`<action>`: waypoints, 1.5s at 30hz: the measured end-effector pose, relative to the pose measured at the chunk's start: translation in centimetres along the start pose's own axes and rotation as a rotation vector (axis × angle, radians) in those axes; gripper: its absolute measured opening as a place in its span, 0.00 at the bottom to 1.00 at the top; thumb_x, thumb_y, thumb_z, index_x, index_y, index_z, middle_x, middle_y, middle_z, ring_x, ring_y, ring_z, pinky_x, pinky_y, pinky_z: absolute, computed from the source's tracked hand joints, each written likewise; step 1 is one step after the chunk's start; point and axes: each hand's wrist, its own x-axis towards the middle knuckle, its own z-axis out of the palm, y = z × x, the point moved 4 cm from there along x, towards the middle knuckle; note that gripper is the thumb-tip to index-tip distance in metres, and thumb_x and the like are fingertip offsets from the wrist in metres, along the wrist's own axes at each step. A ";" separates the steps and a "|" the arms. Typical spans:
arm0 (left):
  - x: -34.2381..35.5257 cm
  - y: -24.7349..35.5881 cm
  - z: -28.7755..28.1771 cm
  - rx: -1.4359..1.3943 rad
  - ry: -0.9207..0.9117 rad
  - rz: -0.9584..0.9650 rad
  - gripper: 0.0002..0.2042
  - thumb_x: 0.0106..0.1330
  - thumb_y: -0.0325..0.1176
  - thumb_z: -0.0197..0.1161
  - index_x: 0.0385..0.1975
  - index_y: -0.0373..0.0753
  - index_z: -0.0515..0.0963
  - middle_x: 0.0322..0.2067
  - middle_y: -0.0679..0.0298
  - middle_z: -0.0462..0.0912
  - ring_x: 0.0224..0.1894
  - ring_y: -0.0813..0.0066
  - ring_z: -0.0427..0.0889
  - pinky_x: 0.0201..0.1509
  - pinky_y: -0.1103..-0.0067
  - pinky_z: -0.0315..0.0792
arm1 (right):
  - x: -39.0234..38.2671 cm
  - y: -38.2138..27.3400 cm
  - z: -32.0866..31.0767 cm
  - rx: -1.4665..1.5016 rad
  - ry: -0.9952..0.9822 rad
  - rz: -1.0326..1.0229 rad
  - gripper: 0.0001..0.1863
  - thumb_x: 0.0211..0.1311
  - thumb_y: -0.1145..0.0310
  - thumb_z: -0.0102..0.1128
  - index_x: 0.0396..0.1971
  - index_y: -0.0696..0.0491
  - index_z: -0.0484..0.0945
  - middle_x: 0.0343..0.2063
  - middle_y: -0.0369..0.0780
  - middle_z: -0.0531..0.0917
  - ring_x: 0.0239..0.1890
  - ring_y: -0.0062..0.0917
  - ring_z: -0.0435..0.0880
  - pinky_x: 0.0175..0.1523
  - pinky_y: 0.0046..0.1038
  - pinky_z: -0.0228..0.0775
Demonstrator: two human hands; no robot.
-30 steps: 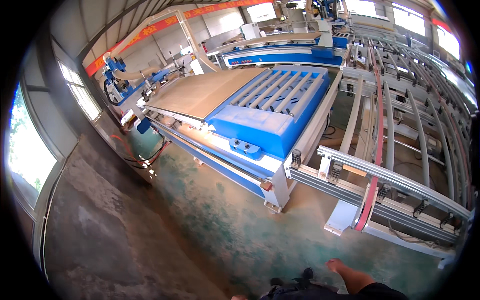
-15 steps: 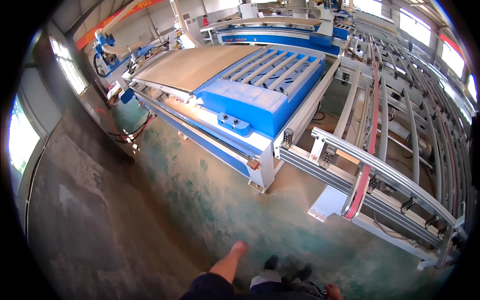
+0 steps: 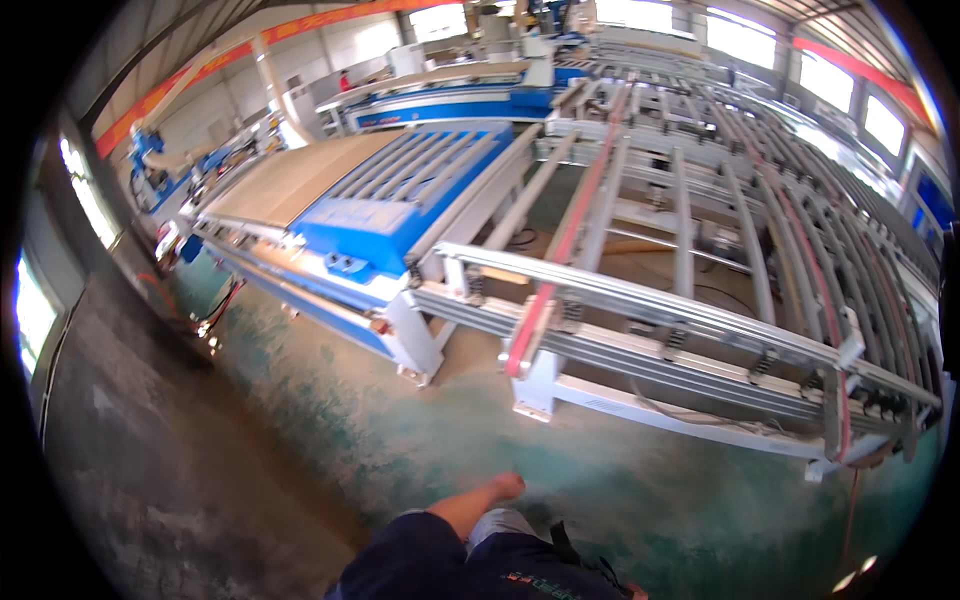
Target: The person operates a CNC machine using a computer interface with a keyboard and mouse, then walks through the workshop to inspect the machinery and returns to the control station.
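At the bottom middle, the left hand (image 3: 505, 487) hangs over the green floor (image 3: 330, 440), its grip looks loosely curled and empty, though small and blurry. The grey conveyor frame (image 3: 640, 330) stands well above it.

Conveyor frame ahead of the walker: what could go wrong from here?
1. The conveyor frame has a low white foot jutting onto the floor; a shin or toe could catch it.
2. Cables lie loose on the floor beside the blue machine table: a trip hazard.
3. The left hand swings free, empty, near the frame's corner.
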 end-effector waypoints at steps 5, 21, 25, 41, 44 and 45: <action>-2.0 16.6 8.2 0.108 -0.372 0.241 0.17 0.58 0.40 0.52 0.40 0.37 0.81 0.42 0.48 0.81 0.48 0.49 0.78 0.53 0.61 0.71 | -2.3 9.3 -19.7 0.288 0.206 0.092 0.20 0.62 0.56 0.54 0.49 0.52 0.74 0.24 0.38 0.81 0.26 0.34 0.80 0.31 0.38 0.72; -0.1 88.9 34.0 0.470 -0.705 1.257 0.14 0.61 0.37 0.53 0.43 0.38 0.75 0.41 0.52 0.79 0.45 0.50 0.77 0.46 0.60 0.71 | -2.5 6.9 -47.9 0.766 0.552 0.246 0.12 0.64 0.60 0.54 0.40 0.53 0.75 0.22 0.37 0.77 0.20 0.26 0.75 0.25 0.28 0.68; -2.7 102.8 40.4 0.341 -0.760 1.491 0.16 0.63 0.38 0.52 0.47 0.38 0.74 0.41 0.52 0.79 0.46 0.51 0.77 0.48 0.61 0.72 | -0.9 4.7 -53.3 0.830 0.594 0.230 0.10 0.64 0.62 0.54 0.35 0.53 0.76 0.20 0.36 0.76 0.17 0.22 0.73 0.22 0.24 0.67; 5.6 137.5 67.0 0.562 -0.768 0.962 0.21 0.64 0.41 0.53 0.54 0.37 0.72 0.44 0.48 0.80 0.48 0.51 0.79 0.51 0.64 0.72 | 1.4 10.8 -112.1 0.688 1.007 0.089 0.10 0.60 0.67 0.55 0.36 0.57 0.80 0.25 0.36 0.81 0.24 0.22 0.78 0.30 0.26 0.71; 9.3 146.5 74.7 0.600 -0.747 1.048 0.21 0.64 0.41 0.54 0.54 0.37 0.72 0.43 0.48 0.81 0.47 0.51 0.79 0.50 0.63 0.73 | 2.9 11.0 -126.1 0.848 1.167 0.019 0.11 0.64 0.64 0.55 0.38 0.57 0.77 0.25 0.36 0.79 0.23 0.21 0.77 0.29 0.25 0.71; 10.2 150.0 77.7 0.704 -0.728 1.147 0.21 0.64 0.42 0.53 0.53 0.37 0.72 0.43 0.48 0.81 0.46 0.50 0.79 0.49 0.63 0.73 | 3.3 10.9 -129.6 0.842 1.179 0.022 0.11 0.64 0.64 0.55 0.38 0.57 0.77 0.25 0.36 0.79 0.23 0.21 0.77 0.29 0.25 0.71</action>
